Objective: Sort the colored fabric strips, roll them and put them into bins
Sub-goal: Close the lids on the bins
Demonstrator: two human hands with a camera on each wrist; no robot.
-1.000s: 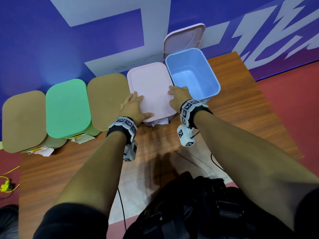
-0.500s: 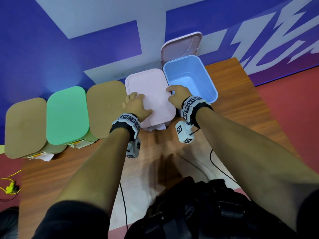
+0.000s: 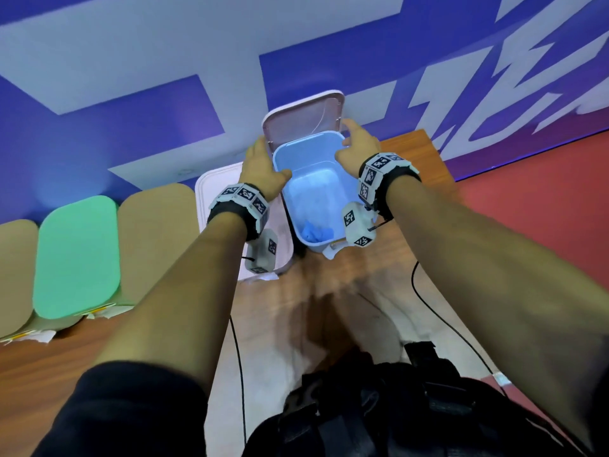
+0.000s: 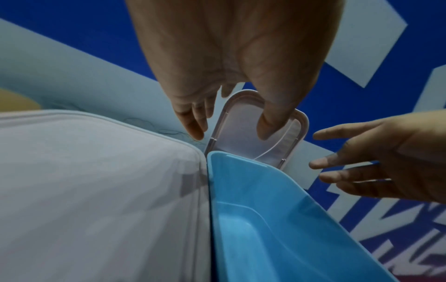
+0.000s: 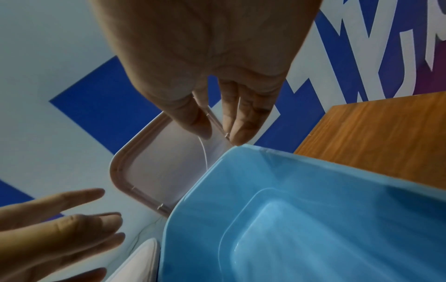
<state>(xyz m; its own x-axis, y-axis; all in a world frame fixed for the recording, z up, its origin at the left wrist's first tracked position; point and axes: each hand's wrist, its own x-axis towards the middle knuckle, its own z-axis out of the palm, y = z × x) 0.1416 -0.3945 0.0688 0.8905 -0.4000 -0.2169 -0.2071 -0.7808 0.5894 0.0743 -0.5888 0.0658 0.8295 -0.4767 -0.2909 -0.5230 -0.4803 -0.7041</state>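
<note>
The blue bin [image 3: 316, 179] stands open at the far side of the bench [image 3: 412, 258], its pale lid [image 3: 304, 118] raised upright against the wall. The left hand [image 3: 260, 171] reaches past the bin's left rim, fingers straight at the lid's left edge and thumb near its inner face; no grip is evident. The right hand [image 3: 357, 148] reaches along the right rim, fingers loosely extended beside the lid's right edge, holding nothing. Blue fabric [image 3: 316, 233] lies crumpled at the bin's bottom, near end. The closed white bin [image 3: 224, 183] touches the blue bin's left wall; bare bench lies to the right.
</note>
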